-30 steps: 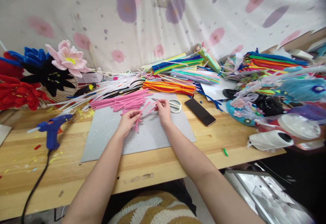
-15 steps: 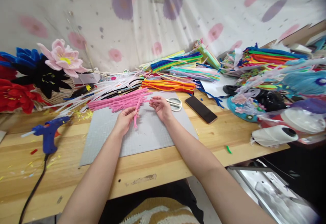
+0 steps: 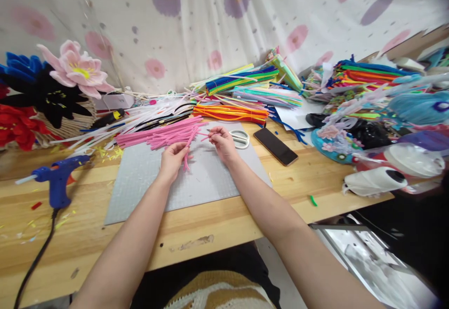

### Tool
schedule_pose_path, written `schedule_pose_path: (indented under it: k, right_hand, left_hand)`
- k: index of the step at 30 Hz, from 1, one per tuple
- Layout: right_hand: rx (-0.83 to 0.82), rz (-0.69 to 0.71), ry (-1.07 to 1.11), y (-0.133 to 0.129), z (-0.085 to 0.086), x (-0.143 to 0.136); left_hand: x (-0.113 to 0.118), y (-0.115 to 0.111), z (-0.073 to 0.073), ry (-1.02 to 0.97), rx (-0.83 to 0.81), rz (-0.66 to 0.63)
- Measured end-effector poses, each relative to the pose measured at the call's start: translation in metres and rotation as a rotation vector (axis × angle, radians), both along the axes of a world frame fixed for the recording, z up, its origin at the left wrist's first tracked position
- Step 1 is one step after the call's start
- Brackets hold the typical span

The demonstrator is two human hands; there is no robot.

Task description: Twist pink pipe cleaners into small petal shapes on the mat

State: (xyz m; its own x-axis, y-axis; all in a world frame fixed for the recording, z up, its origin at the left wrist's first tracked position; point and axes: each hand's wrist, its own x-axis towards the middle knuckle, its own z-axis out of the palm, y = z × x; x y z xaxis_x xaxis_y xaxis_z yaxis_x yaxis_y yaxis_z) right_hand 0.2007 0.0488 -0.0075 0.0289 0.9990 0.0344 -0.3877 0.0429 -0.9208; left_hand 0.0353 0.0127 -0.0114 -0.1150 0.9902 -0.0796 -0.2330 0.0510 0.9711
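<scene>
Pinched in my left hand (image 3: pixel 174 158) is a small bunch of pink pipe cleaners (image 3: pixel 186 159), held upright over the grey cutting mat (image 3: pixel 140 178). My right hand (image 3: pixel 221 143) is closed at the fingertips just to the right of the bunch, by the tip of a pink strand; what lies between the fingers is too small to make out. Behind my left hand, a pile of pink pipe cleaners (image 3: pixel 154 136) rests on the mat's back edge. White-handled scissors (image 3: pixel 240 139) lie right beside my right hand.
A blue glue gun (image 3: pixel 59 178) stands at the left, below fabric flowers (image 3: pixel 79 70). Orange pipe cleaners (image 3: pixel 229 114) and other bundles line the back. A phone (image 3: pixel 276 146) lies right of the mat, with a white roll (image 3: pixel 375 181) farther right.
My right hand's fingers have come together near the strands, after being spread. The pink strands in my left hand fan out more at the top. The view has shifted slightly.
</scene>
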Motion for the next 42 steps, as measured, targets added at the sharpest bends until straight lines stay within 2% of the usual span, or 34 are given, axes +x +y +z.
schedule_pose_path:
  k: [12, 17, 23, 28, 36, 42]
  right_hand:
    - [-0.012, -0.014, 0.011, 0.002, -0.001, 0.000]
    - [0.003, -0.079, 0.023, 0.002, -0.002, -0.001]
    - [-0.033, -0.025, 0.106, 0.001, -0.001, -0.003]
    - [0.015, 0.024, -0.017, 0.003, -0.002, -0.007]
    - [0.031, -0.065, -0.216, 0.010, -0.010, -0.010]
    - [0.029, -0.114, -0.257, 0.011, -0.014, -0.012]
  left_hand:
    - [0.002, 0.001, -0.001, -0.004, -0.021, 0.072]
    - [0.001, 0.001, -0.001, -0.040, -0.020, 0.117]
    - [0.000, 0.002, 0.001, -0.072, -0.042, 0.156]
    - [0.001, 0.001, 0.000, -0.021, -0.030, 0.082]
    - [0.001, 0.000, 0.001, -0.003, -0.017, 0.060]
    - [0.000, -0.002, 0.003, -0.003, -0.020, 0.036]
